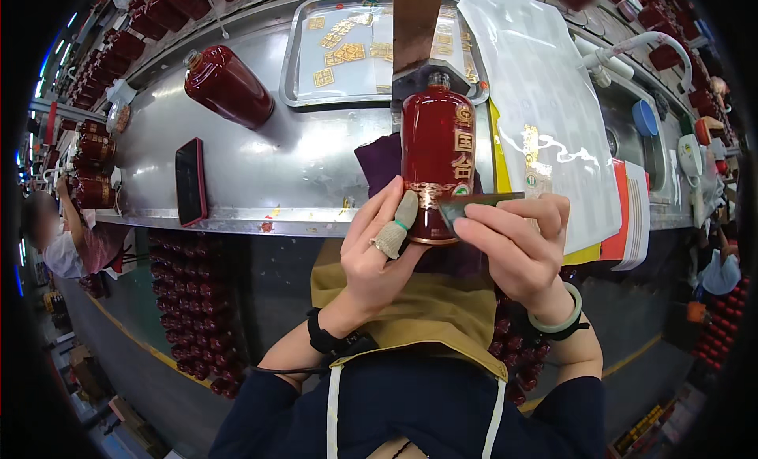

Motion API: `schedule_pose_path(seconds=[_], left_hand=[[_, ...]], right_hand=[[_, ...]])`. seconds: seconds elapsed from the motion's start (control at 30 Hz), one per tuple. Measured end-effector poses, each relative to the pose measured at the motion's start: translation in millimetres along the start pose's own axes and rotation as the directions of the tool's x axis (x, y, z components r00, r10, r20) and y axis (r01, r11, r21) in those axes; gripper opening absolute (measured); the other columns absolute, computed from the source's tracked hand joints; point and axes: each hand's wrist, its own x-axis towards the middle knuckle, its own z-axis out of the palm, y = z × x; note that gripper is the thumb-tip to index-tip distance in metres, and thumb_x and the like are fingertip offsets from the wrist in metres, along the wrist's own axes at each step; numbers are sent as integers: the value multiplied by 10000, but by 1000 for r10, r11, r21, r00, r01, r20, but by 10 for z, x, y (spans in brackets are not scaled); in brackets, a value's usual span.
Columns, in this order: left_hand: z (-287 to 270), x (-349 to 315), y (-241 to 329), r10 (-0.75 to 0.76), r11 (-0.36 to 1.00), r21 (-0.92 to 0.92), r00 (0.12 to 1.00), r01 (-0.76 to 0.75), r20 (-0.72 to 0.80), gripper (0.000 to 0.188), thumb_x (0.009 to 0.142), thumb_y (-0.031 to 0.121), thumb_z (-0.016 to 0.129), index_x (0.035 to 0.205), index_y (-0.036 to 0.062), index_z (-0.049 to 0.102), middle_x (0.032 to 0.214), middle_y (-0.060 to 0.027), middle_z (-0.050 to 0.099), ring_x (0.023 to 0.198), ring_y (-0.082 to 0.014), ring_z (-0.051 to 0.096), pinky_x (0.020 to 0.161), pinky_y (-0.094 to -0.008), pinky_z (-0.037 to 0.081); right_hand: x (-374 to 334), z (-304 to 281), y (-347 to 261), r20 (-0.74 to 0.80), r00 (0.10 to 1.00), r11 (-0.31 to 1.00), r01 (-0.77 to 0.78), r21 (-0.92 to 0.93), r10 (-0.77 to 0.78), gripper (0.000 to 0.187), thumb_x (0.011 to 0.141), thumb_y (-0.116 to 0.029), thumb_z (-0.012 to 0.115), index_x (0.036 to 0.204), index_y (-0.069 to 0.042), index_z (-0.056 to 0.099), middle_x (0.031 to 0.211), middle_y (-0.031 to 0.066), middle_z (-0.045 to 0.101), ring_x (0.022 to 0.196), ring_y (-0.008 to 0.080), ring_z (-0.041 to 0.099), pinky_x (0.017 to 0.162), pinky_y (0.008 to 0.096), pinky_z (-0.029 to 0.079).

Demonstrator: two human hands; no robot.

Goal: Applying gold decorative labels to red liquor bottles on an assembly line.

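A dark red glass bottle point(430, 135) with gold lettering and a gold band stands before me at the table's front edge. My left hand point(379, 230) is closed on its lower left side; one finger wears a knitted finger cover point(395, 231) with a green band. Between the thumb and fingers of my right hand point(517, 246) is a thin, flat, dark scraper point(483, 199), its left end against the lower part of the bottle, by a small green round mark. A purple cloth point(379, 160) lies behind and under the bottle.
Another red bottle point(229, 88) lies or leans at the back left, near a phone point(189, 181). A metal tray point(304, 94) holds gold labels. White sheets point(545, 111) cover the right side, beside a sink point(647, 155) with a faucet. A person point(67, 238) sits far left.
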Motion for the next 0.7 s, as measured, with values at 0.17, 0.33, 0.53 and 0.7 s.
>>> schedule_pose_path(seconds=[0.17,0.33,0.53,0.7], left_hand=[[-21,9,-57,64,996,57,998,-66,23,699,641,-5,923,1290,-86,676,1345,-206,679,1187,-351,668,985,-399,558],[28,6,-34,-12,997,-77,999,8,-51,733,653,-24,904,1340,-55,650,1330,-191,680,1175,-349,666,994,-418,544],[42,-27,-21,-109,989,-98,994,109,4,925,662,66,969,1470,-26,530,1399,-166,602,1237,-279,621,1060,-373,498],[30,103,4,-71,994,-83,997,73,19,852,665,83,956,1421,-31,581,1424,-183,567,1252,-350,584,1040,-425,488]], right_hand=[[-44,65,-144,115,987,985,95,142,-112,356,693,-152,724,1041,-135,798,1052,-33,746,857,136,611,807,317,391],[44,148,-74,33,998,997,52,61,-55,371,697,-136,724,1062,-129,791,1016,-37,736,823,137,590,762,315,413],[302,153,35,95,974,978,-200,-52,204,317,749,-119,729,1060,-133,790,984,-44,714,815,162,569,777,323,405],[422,103,119,-49,999,986,-20,-166,12,277,760,-42,767,1029,-108,780,971,-28,730,818,175,577,817,327,392]])
